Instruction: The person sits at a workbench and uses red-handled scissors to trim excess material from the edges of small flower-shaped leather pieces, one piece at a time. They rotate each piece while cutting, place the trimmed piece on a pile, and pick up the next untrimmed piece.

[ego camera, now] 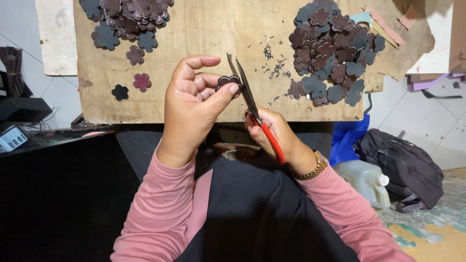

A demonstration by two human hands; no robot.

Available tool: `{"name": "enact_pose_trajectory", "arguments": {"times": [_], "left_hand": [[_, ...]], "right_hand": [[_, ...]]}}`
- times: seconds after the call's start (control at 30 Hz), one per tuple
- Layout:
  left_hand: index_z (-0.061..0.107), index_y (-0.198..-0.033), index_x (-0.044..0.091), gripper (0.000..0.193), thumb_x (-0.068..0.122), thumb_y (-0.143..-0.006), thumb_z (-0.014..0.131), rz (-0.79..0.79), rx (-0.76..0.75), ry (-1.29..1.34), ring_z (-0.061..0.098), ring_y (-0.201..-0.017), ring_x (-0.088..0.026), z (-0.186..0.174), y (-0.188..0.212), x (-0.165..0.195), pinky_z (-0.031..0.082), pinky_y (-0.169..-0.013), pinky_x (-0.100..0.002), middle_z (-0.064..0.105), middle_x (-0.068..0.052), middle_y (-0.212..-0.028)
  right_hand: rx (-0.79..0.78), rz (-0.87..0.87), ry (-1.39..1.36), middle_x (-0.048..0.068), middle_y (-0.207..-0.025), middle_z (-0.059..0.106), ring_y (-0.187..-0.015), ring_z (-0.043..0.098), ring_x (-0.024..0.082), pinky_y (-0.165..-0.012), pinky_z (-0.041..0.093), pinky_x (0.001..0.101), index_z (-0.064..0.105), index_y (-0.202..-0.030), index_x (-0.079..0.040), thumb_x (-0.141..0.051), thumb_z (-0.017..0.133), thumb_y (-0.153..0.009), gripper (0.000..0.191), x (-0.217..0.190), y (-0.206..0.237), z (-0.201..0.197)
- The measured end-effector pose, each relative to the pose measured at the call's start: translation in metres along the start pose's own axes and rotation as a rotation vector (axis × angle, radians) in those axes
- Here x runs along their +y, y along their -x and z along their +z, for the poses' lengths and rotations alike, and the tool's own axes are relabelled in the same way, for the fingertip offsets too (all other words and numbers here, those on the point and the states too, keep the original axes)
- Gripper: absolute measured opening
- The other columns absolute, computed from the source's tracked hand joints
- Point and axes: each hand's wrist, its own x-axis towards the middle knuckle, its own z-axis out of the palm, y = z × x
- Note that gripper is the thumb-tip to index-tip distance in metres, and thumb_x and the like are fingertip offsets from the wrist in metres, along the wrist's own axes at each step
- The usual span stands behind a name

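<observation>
Left hand [194,104] pinches a dark flower-shaped cutout [227,81]; right hand [274,136] grips red-handled scissors [250,104], blades parted at its edge. Turning the cutout, not the scissors, should keep petals even.

A home craft workshop: beyond the fingers [228,92], a worn wooden tabletop [204,29] carries heaps of cut flower shapes [330,53] and trimmings [274,65], above a tiled floor [437,121].
</observation>
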Motion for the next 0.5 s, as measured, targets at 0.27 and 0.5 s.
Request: {"name": "enact_pose_trajectory", "arguments": {"times": [0.27,0.5], "left_hand": [[0.045,-0.139,-0.003,0.049,-0.01,-0.096,0.068,0.001,-0.014,0.048,0.07,-0.096,-0.011,-0.0021,0.0005,0.0009,0.058,-0.089,-0.022,0.071,-0.012,-0.105],[0.044,-0.141,-0.003,0.052,-0.01,-0.096,0.069,0.022,-0.001,0.038,0.069,-0.096,-0.012,-0.0032,0.0011,0.0002,0.057,-0.087,-0.022,0.067,-0.011,-0.106]], "right_hand": [[-0.002,0.028,-0.031,-0.006,-0.085,0.046,-0.075,0.04,0.004,-0.064,0.036,0.0205,0.055,-0.106,-0.004,-0.068,0.06,-0.097,0.064,0.0071,0.0025,-0.0003],[-0.015,0.041,-0.041,-0.005,-0.086,0.047,-0.075,0.042,0.005,-0.064,0.037,0.0205,0.056,-0.107,-0.004,-0.071,0.059,-0.095,0.068,0.0061,0.0021,-0.0001]]}}
